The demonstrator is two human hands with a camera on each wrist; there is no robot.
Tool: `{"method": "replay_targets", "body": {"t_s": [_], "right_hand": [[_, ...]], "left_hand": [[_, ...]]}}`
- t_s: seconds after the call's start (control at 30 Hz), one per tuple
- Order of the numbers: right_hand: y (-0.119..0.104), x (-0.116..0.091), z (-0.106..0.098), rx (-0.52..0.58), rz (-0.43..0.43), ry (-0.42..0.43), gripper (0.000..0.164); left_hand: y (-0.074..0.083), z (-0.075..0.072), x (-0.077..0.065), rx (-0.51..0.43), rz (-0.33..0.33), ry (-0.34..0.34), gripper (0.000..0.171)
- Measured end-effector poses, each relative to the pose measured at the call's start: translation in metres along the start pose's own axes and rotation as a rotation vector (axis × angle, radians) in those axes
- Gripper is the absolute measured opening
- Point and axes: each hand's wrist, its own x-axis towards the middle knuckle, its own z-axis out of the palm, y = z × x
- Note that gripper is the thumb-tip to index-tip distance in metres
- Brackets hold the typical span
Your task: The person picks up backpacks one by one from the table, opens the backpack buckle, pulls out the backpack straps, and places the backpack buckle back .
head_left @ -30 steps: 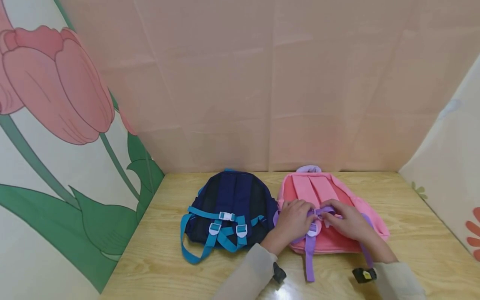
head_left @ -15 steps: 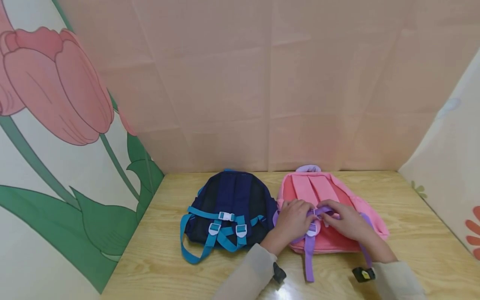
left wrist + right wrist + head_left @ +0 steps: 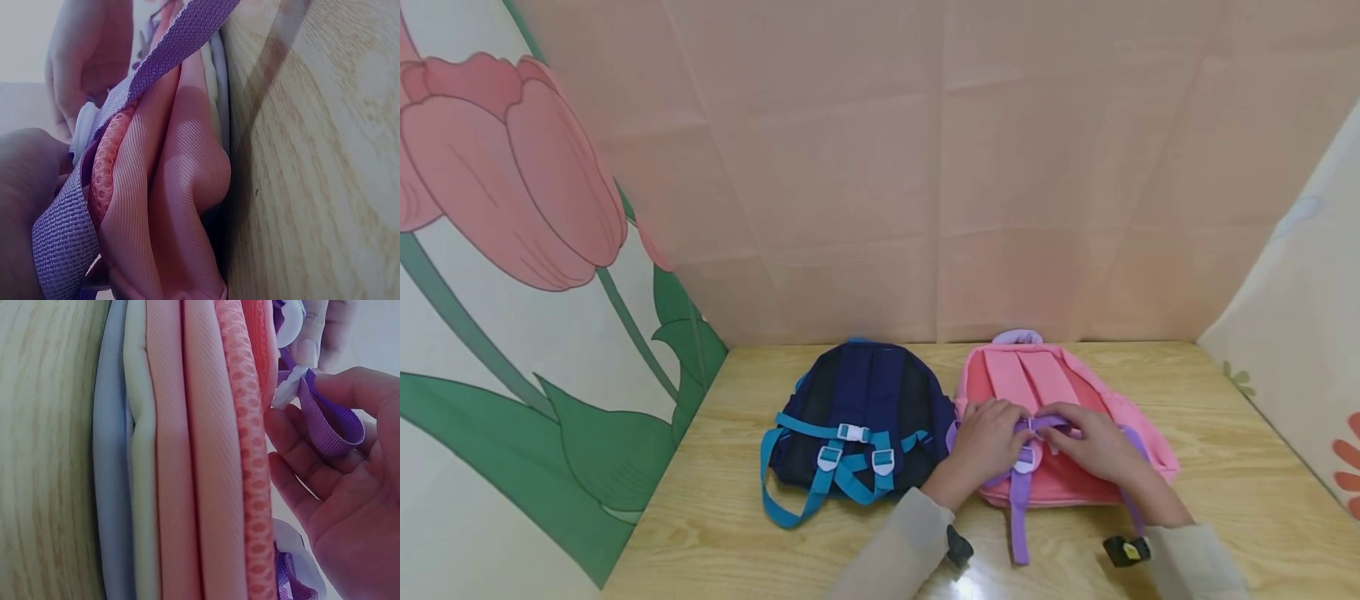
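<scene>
A pink backpack [image 3: 1033,375] lies on the table with its back panel and purple straps [image 3: 1019,508] facing up. Over its middle, my left hand [image 3: 988,437] and right hand [image 3: 1097,442] meet at a narrow purple strap with a white buckle. From the right wrist view, my right thumb and fingers pinch the white buckle [image 3: 289,387], a loop of purple webbing [image 3: 331,428] hanging toward the palm. My left fingertips [image 3: 307,353] hold the buckle's other side. Whether its two halves are joined is hard to tell.
A navy backpack [image 3: 868,379] with blue straps [image 3: 790,508] and its white chest buckle [image 3: 852,432] fastened lies left of the pink one, nearly touching it. Behind the wooden table [image 3: 700,542] hangs a plain pinkish cloth [image 3: 820,167]. A tulip-printed panel [image 3: 505,167] borders the left side.
Both hands stay at the same spot on the purple strap; the right fingers shift very slightly around the buckle. Both backpacks keep their places.
</scene>
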Motion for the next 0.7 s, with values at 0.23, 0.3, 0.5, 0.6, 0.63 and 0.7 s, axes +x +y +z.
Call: {"method": "replay_targets", "body": {"t_s": [0.23,0.3,0.5,0.6,0.63,0.7], "right_hand": [[-0.0002,-0.0021,-0.0008,0.041,-0.006,0.008,0.018],[0.0005,-0.0025,-0.0008,0.055,-0.002,0.004,0.017],[0.0046,-0.0032,0.0009,0.083,0.005,0.002,0.017],[0.0069,-0.0034,0.002,0.083,0.021,-0.005,0.018],[0.0074,-0.0035,0.0023,0.081,0.025,-0.007,0.019],[0.0083,-0.0036,0.0028,0.081,0.034,-0.008,0.019]], "left_hand": [[-0.0012,0.0024,0.0,-0.001,0.013,0.021,0.024],[-0.0013,0.003,-0.0002,0.001,0.019,0.03,0.024],[-0.001,0.0023,-0.0011,0.004,0.024,0.038,0.024],[-0.001,0.0022,-0.0007,-0.002,0.021,0.037,0.024],[-0.0011,0.0024,-0.0004,-0.002,0.02,0.035,0.024],[-0.0012,0.0026,0.0,-0.003,0.018,0.033,0.024]]}}
